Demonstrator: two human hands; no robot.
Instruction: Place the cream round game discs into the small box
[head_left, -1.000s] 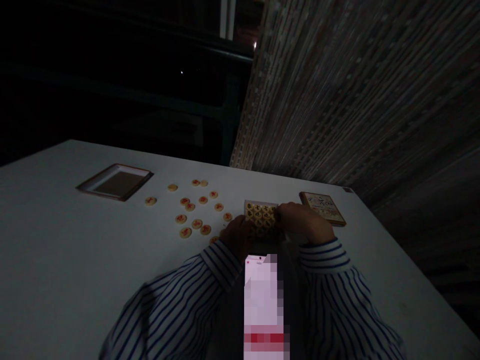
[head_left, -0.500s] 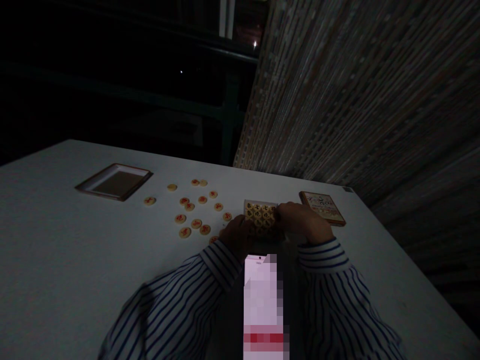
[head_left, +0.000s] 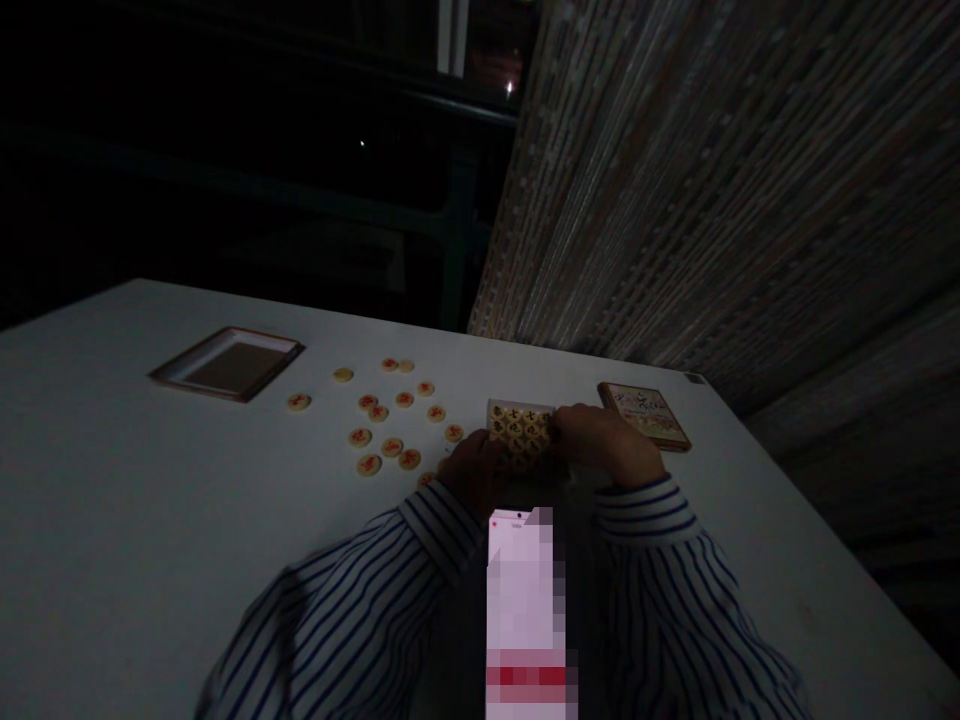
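A small block of round game pieces with dark marks (head_left: 520, 427) sits packed together on the white table (head_left: 112, 520), just beyond my wrists. My left hand (head_left: 472, 470) is curled against the block's left side. My right hand (head_left: 604, 440) is curled against its right side, fingers bent over the edge. Both hands press on the block from either side. Several loose round pieces with red marks (head_left: 382, 430) lie scattered to the left of my left hand. The light is dim and the fingertips are hard to see.
A shallow rectangular box tray (head_left: 229, 362) lies at the far left of the table. A printed box lid (head_left: 645, 412) lies right of my right hand. A textured wall (head_left: 712, 180) rises behind the table's far right edge. A blurred bright strip (head_left: 529, 610) hangs below my chest.
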